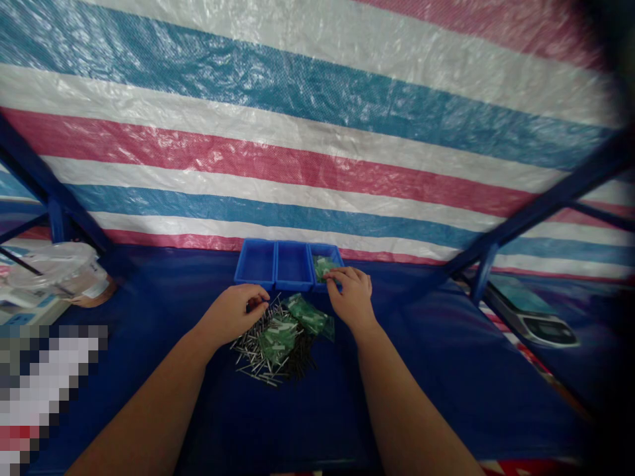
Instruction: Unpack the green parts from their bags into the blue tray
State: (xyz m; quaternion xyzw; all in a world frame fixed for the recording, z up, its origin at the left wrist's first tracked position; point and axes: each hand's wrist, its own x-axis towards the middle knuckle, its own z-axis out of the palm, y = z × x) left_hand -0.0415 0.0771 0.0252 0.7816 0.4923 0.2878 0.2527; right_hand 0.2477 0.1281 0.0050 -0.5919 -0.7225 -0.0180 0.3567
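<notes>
Left hand curled narrow, fingertips at metal pin pile; holding cannot be told. Right hand narrow at right compartment of blue parts bin, beside green packet. Green bags lie on pile, on blue sheet.

Left hand at pins, right hand at bin.

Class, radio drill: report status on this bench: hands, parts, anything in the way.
Left hand at metal pin pile. Right hand at right blue bin, green plastic packet inside. More green packets on pile.
</notes>
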